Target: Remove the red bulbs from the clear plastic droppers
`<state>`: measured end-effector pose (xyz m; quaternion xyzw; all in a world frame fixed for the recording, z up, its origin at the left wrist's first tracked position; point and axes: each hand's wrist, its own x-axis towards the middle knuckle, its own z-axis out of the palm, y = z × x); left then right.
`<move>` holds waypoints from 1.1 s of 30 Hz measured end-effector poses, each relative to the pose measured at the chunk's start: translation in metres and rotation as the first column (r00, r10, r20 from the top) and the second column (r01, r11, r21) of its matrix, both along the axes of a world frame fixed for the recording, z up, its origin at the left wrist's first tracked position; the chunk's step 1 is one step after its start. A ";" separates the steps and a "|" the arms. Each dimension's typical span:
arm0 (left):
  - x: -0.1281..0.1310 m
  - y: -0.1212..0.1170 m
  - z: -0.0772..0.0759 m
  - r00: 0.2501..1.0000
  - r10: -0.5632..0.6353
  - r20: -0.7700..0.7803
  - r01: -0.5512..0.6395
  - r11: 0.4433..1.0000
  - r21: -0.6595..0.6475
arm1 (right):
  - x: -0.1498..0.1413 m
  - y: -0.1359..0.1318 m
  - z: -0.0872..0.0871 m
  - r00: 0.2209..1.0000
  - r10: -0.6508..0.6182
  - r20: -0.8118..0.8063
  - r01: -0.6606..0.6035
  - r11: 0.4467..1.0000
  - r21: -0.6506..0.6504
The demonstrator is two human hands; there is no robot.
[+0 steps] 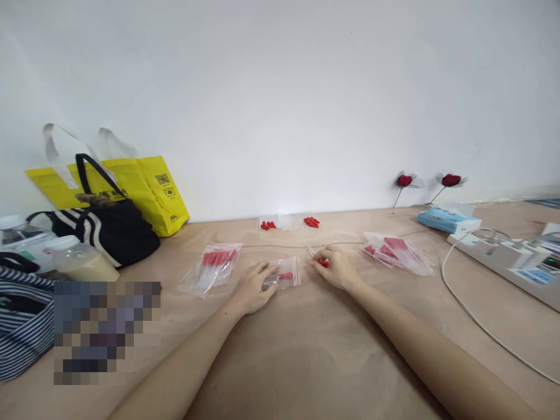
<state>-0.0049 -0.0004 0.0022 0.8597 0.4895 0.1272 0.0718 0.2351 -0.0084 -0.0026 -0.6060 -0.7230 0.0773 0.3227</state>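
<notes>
My left hand lies palm down with its fingers apart, over the left part of a small clear zip bag. Inside that bag shows a red piece. To its right, my right hand has its fingers closed on a small red piece. A thin pale stick juts out left of those fingertips; whether it joins the red piece, I cannot tell. One clear bag of red-ended white sticks lies left of my hands, another bag of red-ended sticks on the right.
Small red pieces lie in two groups on clear plastic near the wall. A yellow bag, a black bag and a bottle stand left. A blue tissue pack, power strip and white cable are right.
</notes>
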 end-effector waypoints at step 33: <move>-0.002 0.003 0.000 0.996 0.071 -0.060 -0.043 0.923 0.381 | 0.012 -0.013 -0.012 0.986 0.001 -0.167 0.053 0.948 0.314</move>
